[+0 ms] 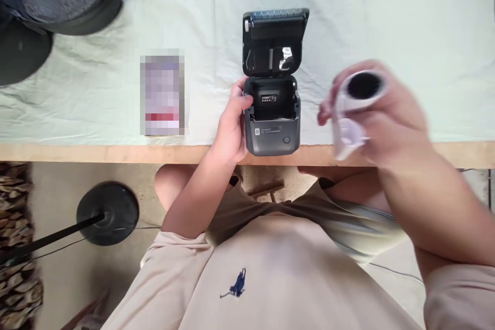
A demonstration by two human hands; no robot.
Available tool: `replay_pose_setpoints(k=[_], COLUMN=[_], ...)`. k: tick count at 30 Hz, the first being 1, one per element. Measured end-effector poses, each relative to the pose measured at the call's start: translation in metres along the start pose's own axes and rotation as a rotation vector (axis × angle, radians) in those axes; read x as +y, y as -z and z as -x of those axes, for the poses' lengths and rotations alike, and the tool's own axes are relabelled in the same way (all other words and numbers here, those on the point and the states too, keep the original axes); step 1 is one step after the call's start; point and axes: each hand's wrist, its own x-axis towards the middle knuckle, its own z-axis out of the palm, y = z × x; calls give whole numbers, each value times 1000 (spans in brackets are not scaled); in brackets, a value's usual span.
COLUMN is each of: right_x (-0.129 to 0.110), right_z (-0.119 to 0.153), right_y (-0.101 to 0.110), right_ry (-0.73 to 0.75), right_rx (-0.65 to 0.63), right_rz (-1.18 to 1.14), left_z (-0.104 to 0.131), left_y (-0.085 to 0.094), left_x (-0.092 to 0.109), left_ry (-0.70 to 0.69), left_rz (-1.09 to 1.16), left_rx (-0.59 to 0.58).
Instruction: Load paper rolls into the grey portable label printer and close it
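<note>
A dark grey label printer (pixel 273 136) stands near the table's front edge with its lid (pixel 273 41) raised and its inner bay showing no roll. My left hand (pixel 231 126) is wrapped round the printer's left side, thumb at the rim of the bay. To the right of the printer, my right hand (pixel 390 108) holds a white paper roll (pixel 342 105) with a dark round core, a loose end hanging below it. This hand is somewhat blurred, and its fingers are curled round the roll.
A pixelated box (pixel 162 95) lies left of the printer on the pale cloth (pixel 201 20). Dark bags or shoes (pixel 73 0) sit at the upper left. The table's wooden edge (pixel 96 152) runs across, and a black round stand base (pixel 108 211) is on the floor.
</note>
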Motion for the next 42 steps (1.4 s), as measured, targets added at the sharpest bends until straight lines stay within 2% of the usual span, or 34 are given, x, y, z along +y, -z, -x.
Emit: replay_pose_setpoints(k=[4,9,12,17,21,24,28,33,37,42], right_x=[6,27,32,26,27,32,36,33,27,32], right_z=[-11,-6,-2,0,1,0,0,1,0,2], right_y=[-6,-10,-7,-2,-4,-7,-9,-14,-17,-10], right_ry=[142,154,182,233,272,251,204,160,93,69], right_rx=[-50,58,66,128,87,101,167,152,168,118], right_rz=[-123,-217,-198,-55,15,3,-36,-34,-68,10], left_z=[0,4,6,8,8,8,10,11,8,9], left_y=[3,-2,-4,-2,-1,-2,-8,-16,-14,-7], left_x=[0,3,2,-1,-1,0,4,11,11,7], left_ry=[-18,16,8,-2,-25,-31,1,-28,-28,-50], left_rz=[-21,-37,-59,-113,-103,-59,-3,57,96,-23], left_rx=[-7,40,42,0,-20,-10,60,126,85,50])
